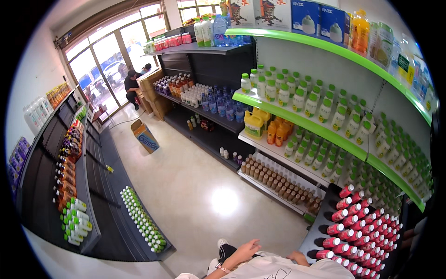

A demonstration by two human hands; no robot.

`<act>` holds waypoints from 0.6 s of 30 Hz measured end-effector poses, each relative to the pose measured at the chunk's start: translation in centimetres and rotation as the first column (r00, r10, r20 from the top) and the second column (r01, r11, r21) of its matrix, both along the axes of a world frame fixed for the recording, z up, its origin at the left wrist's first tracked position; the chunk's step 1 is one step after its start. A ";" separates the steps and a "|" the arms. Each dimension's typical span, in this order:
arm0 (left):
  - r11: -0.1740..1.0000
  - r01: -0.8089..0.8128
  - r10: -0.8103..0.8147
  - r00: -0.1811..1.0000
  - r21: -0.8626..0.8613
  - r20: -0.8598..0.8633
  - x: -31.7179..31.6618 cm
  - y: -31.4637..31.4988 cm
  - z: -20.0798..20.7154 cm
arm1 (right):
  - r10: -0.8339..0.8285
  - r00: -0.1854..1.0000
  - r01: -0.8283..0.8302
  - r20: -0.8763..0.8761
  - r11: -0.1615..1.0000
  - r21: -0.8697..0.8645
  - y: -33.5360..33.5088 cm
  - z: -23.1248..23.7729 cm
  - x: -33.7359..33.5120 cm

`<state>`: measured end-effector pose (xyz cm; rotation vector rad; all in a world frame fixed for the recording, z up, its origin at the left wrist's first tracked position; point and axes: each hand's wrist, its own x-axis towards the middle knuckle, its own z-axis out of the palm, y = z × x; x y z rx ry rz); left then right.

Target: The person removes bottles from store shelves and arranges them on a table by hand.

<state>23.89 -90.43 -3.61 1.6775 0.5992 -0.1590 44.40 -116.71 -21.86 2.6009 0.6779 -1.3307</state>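
My left hand (247, 251) is held in front of my body with its fingers stretched out and nothing in it. A bracelet (224, 269) circles that wrist. Close to my white shirt (283, 270) is my right hand (298, 257), beside the edge of a dark shelf (310, 242). Its fingers are small in the picture and partly hidden, so their pose is unclear. Rows of red bottles with white caps (354, 237) stand on that shelf, to the right of my right hand. No bottle is seen touching either hand.
White bottles with green caps (320, 109) fill the green-edged shelves on the right. More bottles (139, 218) line the low left shelf. An open cardboard box (145, 137) stands on the tiled floor (186, 186). Two people are near the glass doors (109, 60), next to stacked cartons (153, 93).
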 end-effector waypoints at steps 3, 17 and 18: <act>0.999 0.008 -0.011 0.996 0.036 0.088 -1.5 6.5 -0.4 | 0.091 0.989 -0.078 -0.114 0.991 0.112 8.0 -2.4 -0.5; 0.900 -0.400 0.420 0.903 -0.172 0.096 -10.0 28.2 -5.1 | 0.448 0.845 -0.055 -0.291 0.614 0.788 48.7 14.5 -12.8; 0.855 -0.440 0.475 0.877 -0.273 0.072 -9.7 29.2 -5.3 | 0.492 0.815 -0.068 -0.307 0.607 0.792 50.4 14.8 -13.2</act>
